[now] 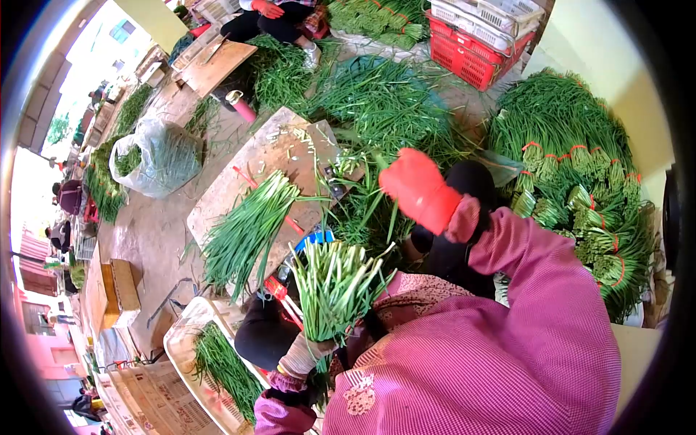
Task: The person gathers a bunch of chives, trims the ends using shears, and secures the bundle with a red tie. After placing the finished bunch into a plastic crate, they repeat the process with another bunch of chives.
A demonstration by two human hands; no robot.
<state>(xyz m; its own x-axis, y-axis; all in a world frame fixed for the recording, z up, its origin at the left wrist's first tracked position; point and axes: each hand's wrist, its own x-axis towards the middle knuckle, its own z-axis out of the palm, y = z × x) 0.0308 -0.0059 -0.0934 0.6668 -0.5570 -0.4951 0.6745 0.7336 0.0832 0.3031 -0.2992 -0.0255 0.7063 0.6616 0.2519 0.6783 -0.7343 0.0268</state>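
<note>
My left hand (306, 353), in a light knit glove, grips a thick bunch of green stalks (332, 286) upright, cut ends up, close to my chest. My right hand (419, 188), in a red glove with a pink sleeve, reaches out over the loose green stalks (362, 210) by the board; whether it grips any I cannot tell. A wooden board (272, 156) in front of me carries a loose pile of stalks (246, 228). Red ties (279, 291) lie beside the held bunch.
Tied bundles with red bands (580, 196) are stacked at my right. A red crate (471, 54) stands at the back. A clear bag of greens (156, 156) sits at left. A white tray of stalks (217, 362) lies at lower left. Another person (272, 18) sits beyond.
</note>
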